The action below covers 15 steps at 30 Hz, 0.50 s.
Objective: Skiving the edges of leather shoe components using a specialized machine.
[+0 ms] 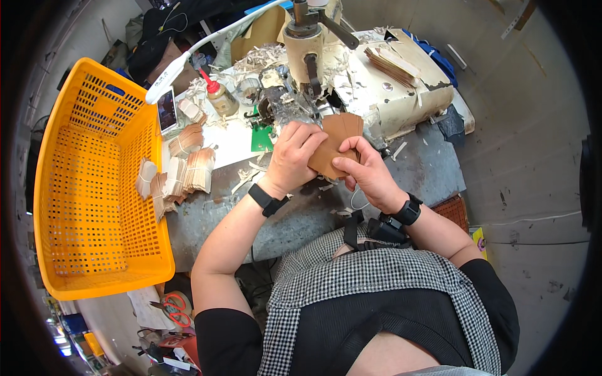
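Note:
A fanned stack of thin brown leather-like pieces [343, 128] is held in front of my chest, just before the machine. My right hand [371, 170] grips its near right side, thumb on top and fingers curled at the edge. Against the left side of the stack my left hand [293, 149] has its fingers bent and closed; the fingertips are partly hidden. Behind the stack stands a cream-coloured bench machine [303, 53] with pale scraps around its working parts.
Left of the bench is a yellow perforated basket [164, 241]. Banded bundles of pieces [199, 169] lie beside it, near a phone [167, 111] and a red-tipped bottle [221, 97]. More brown strips [390, 67] rest on the machine's right housing. Orange-handled scissors [178, 308] lie lower left.

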Each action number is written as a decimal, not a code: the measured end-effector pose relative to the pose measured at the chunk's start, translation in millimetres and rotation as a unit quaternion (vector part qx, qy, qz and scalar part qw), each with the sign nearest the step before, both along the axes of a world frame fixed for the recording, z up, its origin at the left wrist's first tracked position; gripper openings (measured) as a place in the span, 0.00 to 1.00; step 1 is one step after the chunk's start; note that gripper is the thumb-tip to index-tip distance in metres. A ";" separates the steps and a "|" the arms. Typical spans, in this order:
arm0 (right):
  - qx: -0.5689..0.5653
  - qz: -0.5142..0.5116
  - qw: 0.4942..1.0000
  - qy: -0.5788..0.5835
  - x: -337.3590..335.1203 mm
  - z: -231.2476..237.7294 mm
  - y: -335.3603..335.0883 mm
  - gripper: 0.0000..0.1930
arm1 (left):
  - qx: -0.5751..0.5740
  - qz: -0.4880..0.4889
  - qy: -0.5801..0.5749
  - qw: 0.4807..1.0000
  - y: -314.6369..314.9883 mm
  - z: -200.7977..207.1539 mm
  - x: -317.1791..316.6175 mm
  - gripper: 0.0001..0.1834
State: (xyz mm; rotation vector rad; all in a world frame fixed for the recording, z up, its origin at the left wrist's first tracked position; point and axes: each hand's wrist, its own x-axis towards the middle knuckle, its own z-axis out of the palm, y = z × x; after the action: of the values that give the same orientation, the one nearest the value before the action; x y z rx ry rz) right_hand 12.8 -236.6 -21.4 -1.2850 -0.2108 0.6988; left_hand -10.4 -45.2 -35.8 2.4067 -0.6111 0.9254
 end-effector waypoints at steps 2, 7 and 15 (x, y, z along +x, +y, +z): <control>0.000 -0.001 1.000 -0.001 -0.1 -0.3 -0.1 0.13 | 0.000 0.000 0.000 1.000 -0.2 -0.4 -0.1 0.24; 0.001 -0.001 1.000 0.003 0.0 -0.2 -0.9 0.13 | 0.001 0.003 0.002 1.000 -1.5 -0.5 -0.8 0.24; 0.004 -0.005 1.000 0.005 -0.9 1.3 -2.0 0.13 | 0.004 0.007 0.006 1.000 -3.4 -0.3 -2.0 0.24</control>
State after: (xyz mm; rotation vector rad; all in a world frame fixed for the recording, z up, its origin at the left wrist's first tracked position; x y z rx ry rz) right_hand 11.8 -238.6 -20.1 -1.2738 -0.1979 0.6950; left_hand -12.5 -48.5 -36.1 2.4234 -0.5961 0.9161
